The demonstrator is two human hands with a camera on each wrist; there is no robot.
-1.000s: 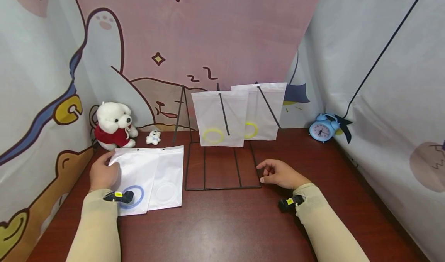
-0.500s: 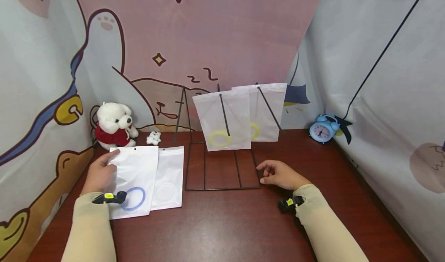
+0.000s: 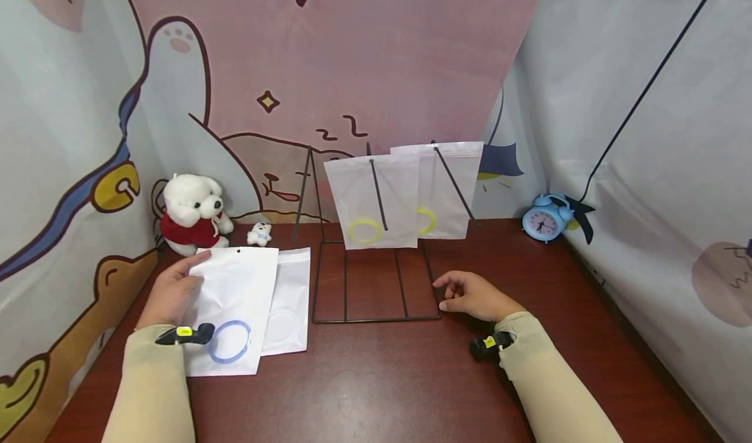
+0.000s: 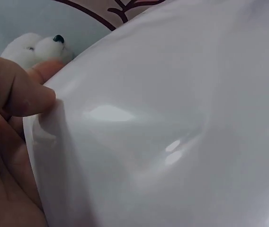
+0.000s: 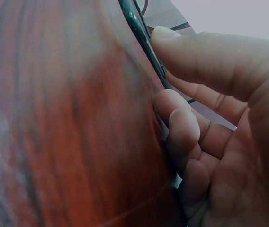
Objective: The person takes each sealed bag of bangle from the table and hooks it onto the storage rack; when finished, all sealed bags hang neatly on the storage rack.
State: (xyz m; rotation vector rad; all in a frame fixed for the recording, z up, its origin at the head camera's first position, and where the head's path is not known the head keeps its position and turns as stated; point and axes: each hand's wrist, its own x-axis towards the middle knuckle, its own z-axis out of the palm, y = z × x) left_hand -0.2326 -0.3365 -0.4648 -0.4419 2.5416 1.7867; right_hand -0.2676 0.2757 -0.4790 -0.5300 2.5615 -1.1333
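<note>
My left hand (image 3: pixel 172 291) pinches the left edge of a white zip bag (image 3: pixel 235 283) bearing a blue ring shape; in the left wrist view the thumb lies on the glossy bag (image 4: pixel 139 85). Beneath it, partly covered, a second white bag (image 3: pixel 289 299) with a pale ring lies on the table. A black wire rack (image 3: pixel 376 320) stands in the middle. Two white bags hang from its hooks, the nearer bag (image 3: pixel 352 195) overlapping the farther bag (image 3: pixel 455 192); both show yellow rings. My right hand (image 3: pixel 472 294) holds the rack's right base rod (image 5: pixel 141 33) with thumb and fingertips.
A white plush dog (image 3: pixel 190 211) in red and a tiny white bear figure (image 3: pixel 259 233) sit at the back left. A blue alarm clock (image 3: pixel 544 218) stands at the back right. Printed cloth walls surround the brown table (image 3: pixel 364 384).
The left hand slides the blue-ring bag slightly right and toward me, covering more of the bag below. The nearer hanging bag swings right, then back. My right hand stays in place.
</note>
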